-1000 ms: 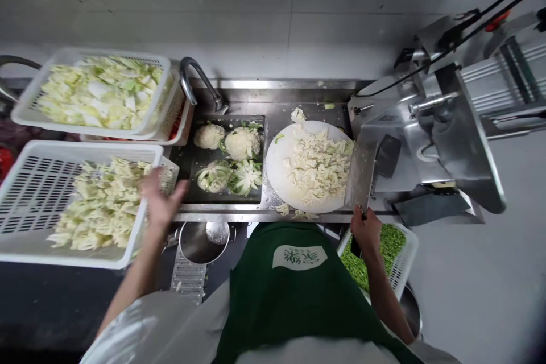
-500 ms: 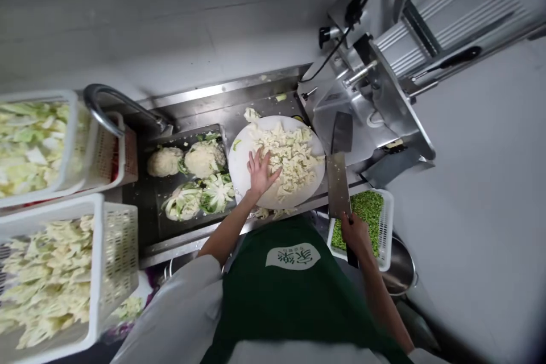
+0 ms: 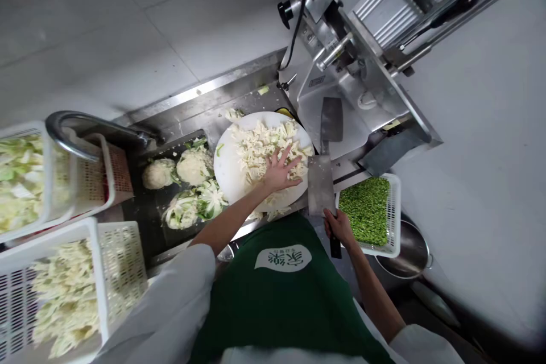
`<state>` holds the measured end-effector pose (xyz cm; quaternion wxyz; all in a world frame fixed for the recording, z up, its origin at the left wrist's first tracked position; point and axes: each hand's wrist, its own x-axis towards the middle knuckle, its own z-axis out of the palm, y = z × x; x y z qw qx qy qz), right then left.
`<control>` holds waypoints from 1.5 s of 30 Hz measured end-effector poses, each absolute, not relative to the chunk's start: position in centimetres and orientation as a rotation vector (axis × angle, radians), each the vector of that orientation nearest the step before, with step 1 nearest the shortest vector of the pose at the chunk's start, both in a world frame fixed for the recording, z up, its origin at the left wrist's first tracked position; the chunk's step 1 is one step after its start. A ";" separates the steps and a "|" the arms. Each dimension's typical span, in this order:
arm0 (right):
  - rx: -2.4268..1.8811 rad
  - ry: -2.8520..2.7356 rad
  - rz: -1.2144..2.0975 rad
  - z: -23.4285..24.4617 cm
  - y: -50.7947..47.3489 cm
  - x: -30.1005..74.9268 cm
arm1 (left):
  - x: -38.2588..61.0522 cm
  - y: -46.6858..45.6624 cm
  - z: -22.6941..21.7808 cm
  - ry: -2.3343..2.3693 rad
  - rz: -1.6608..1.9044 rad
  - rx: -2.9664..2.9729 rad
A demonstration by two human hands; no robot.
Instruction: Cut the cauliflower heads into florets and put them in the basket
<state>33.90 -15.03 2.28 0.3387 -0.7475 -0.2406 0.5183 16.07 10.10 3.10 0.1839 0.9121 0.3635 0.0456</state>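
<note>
In the head view, the left hand (image 3: 280,173) has its fingers spread wide and grips nothing; they lie palm down on the cut cauliflower (image 3: 249,151). These pale pieces are under and around the fingers, mostly beyond and to the left of them, upon a round cutting board (image 3: 226,176). The fingers of the right hand (image 3: 336,227) are closed around the handle of a cleaver (image 3: 321,182), whose blade points away from them, beside the board's right edge. Further left of the left fingers are the cauliflower heads (image 3: 194,165). Just right of the right fingers stands a white basket (image 3: 394,216).
</note>
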 end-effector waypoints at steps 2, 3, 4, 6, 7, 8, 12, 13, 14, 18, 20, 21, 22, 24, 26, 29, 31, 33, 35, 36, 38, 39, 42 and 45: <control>-1.826 -0.582 1.470 1.1 -14.2 33.6 | 15.9 9.7 3.2 1.061 0.133 2.584; -1.800 -0.583 1.492 0.8 -13.7 33.5 | 15.8 9.4 3.2 1.081 0.140 2.588; -1.786 -0.601 1.502 0.6 -13.1 33.3 | 15.8 9.2 3.2 1.097 0.151 2.589; -1.764 -0.660 1.527 0.6 -11.6 32.7 | 15.8 8.9 3.0 1.117 0.183 2.583; -1.753 -0.686 1.543 0.8 -10.7 32.4 | 15.9 8.8 2.8 1.125 0.205 2.576; -1.746 -0.704 1.553 0.9 -9.7 31.9 | 16.0 8.8 2.6 1.138 0.236 2.566; -1.723 -0.725 1.536 1.5 -6.1 29.7 | 16.7 8.9 1.6 1.256 0.461 2.460; -1.712 -0.721 1.527 1.6 -5.6 29.2 | 16.8 9.0 1.4 1.286 0.530 2.422; -1.701 -0.715 1.519 1.7 -5.2 28.7 | 17.0 9.0 1.2 1.303 0.597 2.388; -1.687 -0.748 1.485 2.3 -5.2 27.9 | 17.0 9.0 1.5 1.244 0.802 2.327; -1.701 -0.809 1.453 3.0 -5.5 28.1 | 17.1 8.8 2.2 1.196 0.872 2.316; -1.713 -0.841 1.435 3.5 -5.6 28.3 | 17.1 8.7 2.7 1.180 0.902 2.307; -1.728 -0.875 1.414 4.1 -5.7 28.6 | 17.0 8.7 3.2 1.169 0.929 2.296; -1.760 -0.961 1.370 5.4 -5.5 28.8 | 16.7 8.6 4.6 1.168 0.992 2.270; -1.787 -1.062 1.327 7.0 -5.1 28.4 | 15.7 8.7 6.1 1.185 1.087 2.247; -1.760 -1.216 1.287 9.5 -4.5 26.1 | 11.9 8.6 8.9 1.253 1.256 2.230; -1.695 -1.339 1.285 11.0 -4.1 23.0 | 7.5 8.0 10.8 1.359 1.347 2.221; -1.611 -1.484 1.299 12.3 -3.4 18.7 | 1.4 6.7 12.6 1.529 1.429 2.198; -1.501 -1.654 1.337 13.5 -2.6 12.6 | -6.0 4.7 14.2 1.747 1.513 2.158; -1.433 -1.748 1.357 14.1 -2.3 9.0 | -10.1 3.4 14.9 1.864 1.556 2.131; -1.274 -1.949 1.397 15.3 -1.9 0.7 | -18.9 0.5 16.0 2.083 1.651 2.037; -1.189 -2.046 1.412 15.9 -1.8 -3.8 | -23.4 -1.0 16.3 2.178 1.709 1.960; -1.012 -2.279 1.441 17.2 -1.5 -16.1 | -36.3 -5.3 16.1 2.382 1.792 1.624; -1.051 -2.308 1.491 17.2 -0.8 -23.5 | -45.2 -9.4 14.0 2.584 1.506 1.288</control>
